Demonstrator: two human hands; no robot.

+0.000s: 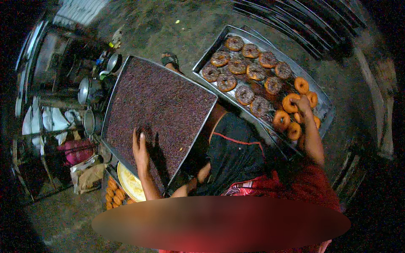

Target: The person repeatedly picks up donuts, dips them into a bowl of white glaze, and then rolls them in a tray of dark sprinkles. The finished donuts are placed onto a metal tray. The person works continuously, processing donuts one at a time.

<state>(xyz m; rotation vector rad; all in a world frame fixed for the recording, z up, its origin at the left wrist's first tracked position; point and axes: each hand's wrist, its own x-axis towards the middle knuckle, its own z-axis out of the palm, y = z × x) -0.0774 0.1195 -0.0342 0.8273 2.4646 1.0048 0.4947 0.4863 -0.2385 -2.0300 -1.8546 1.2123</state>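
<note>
In the head view my right hand (302, 103) grips a plain ring doughnut (287, 106) at its right edge, over the right end of a metal tray (322, 90). Other plain doughnuts (281, 120) lie around that hand. Further left in the same tray sit several doughnuts coated with dark sprinkles (237, 65). My left hand (141, 156) is over a large shallow tray (110, 148) spread with dark brown sprinkles (158, 95). Its fingers are apart and I see nothing in them. A dark patch shows in the sprinkles just beyond the fingertips.
Beside the sprinkle tray stands a yellow basin (131, 182), and more plain doughnuts (114, 194) lie close to it. Metal pots (84, 91) and a purple bag (76, 151) are at the left. Dark slats (297, 22) lie at the upper right. A sandalled foot (170, 60) shows between the trays.
</note>
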